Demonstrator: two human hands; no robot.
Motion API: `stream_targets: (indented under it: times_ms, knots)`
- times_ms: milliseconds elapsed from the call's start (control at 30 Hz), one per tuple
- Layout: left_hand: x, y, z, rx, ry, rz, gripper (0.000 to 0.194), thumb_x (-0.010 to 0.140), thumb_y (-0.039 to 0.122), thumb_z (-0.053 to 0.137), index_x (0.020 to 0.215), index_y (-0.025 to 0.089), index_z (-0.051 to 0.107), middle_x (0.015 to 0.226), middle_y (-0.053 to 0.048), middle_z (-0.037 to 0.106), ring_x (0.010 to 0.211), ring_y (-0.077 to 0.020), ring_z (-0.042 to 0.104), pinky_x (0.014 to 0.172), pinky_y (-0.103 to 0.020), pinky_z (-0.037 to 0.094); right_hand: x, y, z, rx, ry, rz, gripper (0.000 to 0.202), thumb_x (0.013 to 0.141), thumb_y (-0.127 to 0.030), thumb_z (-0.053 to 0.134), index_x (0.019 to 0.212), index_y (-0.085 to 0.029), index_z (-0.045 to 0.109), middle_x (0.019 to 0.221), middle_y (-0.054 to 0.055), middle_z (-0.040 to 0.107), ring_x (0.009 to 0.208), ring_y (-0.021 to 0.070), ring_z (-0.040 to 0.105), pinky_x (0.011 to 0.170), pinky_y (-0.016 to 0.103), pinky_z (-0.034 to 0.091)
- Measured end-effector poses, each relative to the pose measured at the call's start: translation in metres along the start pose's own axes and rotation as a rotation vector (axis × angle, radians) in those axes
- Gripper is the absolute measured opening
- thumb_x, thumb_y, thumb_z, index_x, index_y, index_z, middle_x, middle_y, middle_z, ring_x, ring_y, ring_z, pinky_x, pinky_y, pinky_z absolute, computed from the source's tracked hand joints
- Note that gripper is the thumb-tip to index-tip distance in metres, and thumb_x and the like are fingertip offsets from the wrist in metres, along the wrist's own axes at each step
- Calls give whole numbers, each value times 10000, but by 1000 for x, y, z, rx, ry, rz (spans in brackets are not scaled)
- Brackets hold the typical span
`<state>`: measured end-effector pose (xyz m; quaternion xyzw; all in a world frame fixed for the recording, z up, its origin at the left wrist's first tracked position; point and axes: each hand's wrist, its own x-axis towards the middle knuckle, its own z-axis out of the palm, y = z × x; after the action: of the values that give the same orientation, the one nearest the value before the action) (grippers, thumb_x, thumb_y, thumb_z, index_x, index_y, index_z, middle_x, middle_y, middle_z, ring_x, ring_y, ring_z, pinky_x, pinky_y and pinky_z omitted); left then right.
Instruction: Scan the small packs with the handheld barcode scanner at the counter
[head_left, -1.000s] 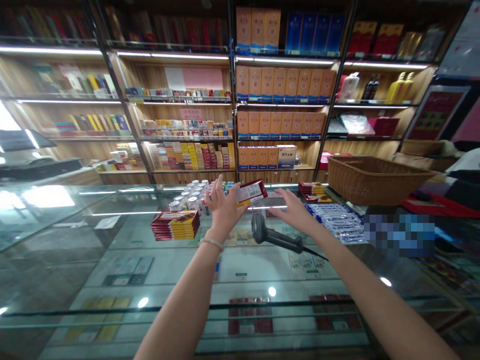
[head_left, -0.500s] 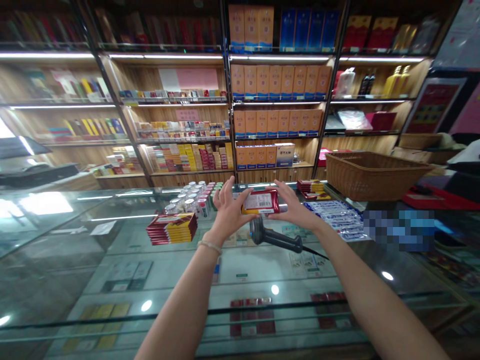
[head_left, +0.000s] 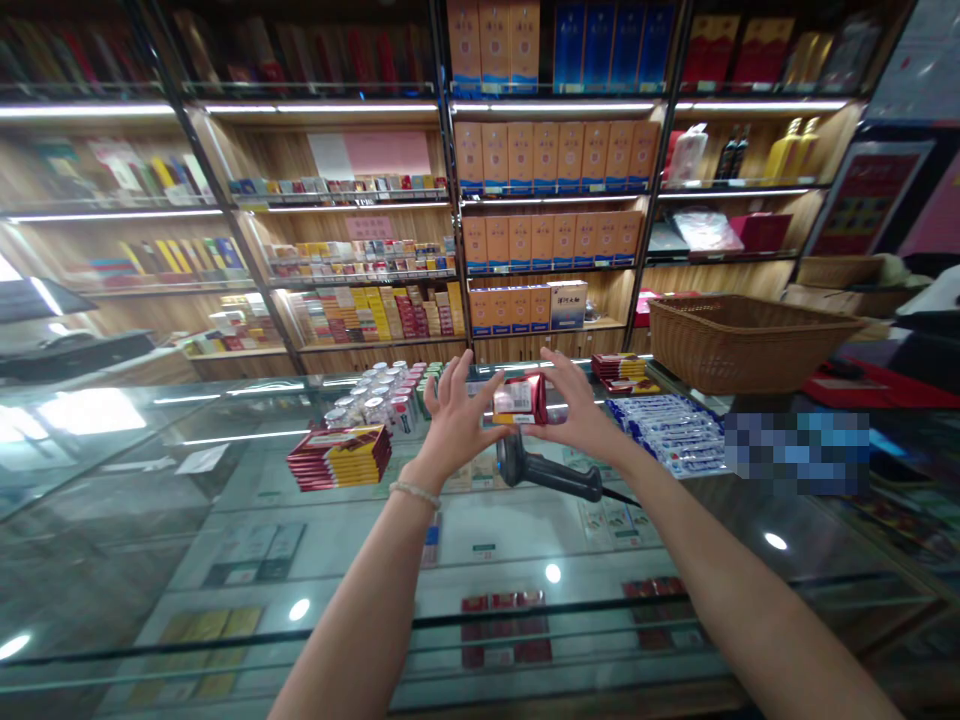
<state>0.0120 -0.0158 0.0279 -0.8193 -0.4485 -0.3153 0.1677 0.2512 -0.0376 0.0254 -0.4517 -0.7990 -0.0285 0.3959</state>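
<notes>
A red and yellow packet [head_left: 519, 398] is held up between my two hands over the glass counter, its printed label with a barcode facing me. My left hand [head_left: 457, 425] grips its left end between thumb and fingers, and my right hand [head_left: 577, 415] grips the right end. Just below the packet lies a black handheld scanner [head_left: 551, 472] with its cable running right. To the left is a stack of red and yellow packets [head_left: 339, 458]. A smaller stack of similar packets [head_left: 621, 372] sits behind my right hand.
Rows of small capped containers [head_left: 386, 395] stand behind the left stack. Blue and white wrapped sticks [head_left: 671, 430] lie at the right, before a wicker basket [head_left: 750, 345]. The glass counter [head_left: 525, 535] has goods under it; stocked shelves rise behind.
The packet has turned between my hands and looks narrower from this view. My right hand has moved slightly left, closer to my left hand.
</notes>
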Motion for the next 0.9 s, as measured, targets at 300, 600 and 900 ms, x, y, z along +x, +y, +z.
stream_targets:
  times_ms: [300, 600, 900]
  knots:
    - [5, 13, -9, -52, 146, -93, 373, 927, 556, 665, 1194, 317, 769, 1690, -86, 366, 1578, -392, 226, 1270, -660, 117, -3, -10, 3, -244, 201, 32, 640, 810, -502, 755, 1341, -237, 515, 1712, 168, 266, 1611, 383, 140, 1255, 617, 147]
    - [1, 49, -8, -70, 186, -73, 310, 850, 585, 751, 834, 276, 770, 1645, -44, 456, 1561, -400, 261, 1255, -704, 31, -8, -22, 14, -347, 147, -39, 523, 835, -410, 685, 1301, -221, 538, 1721, 160, 261, 1620, 381, 87, 1265, 630, 54]
    - [2, 51, -6, -68, 224, -109, 185, 866, 371, 716, 719, 259, 731, 1600, 2, 522, 1534, -383, 304, 1254, -711, 47, -9, -25, 19, -382, 124, -51, 543, 902, -476, 639, 1369, -220, 538, 1704, 175, 316, 1607, 359, 185, 1268, 613, 25]
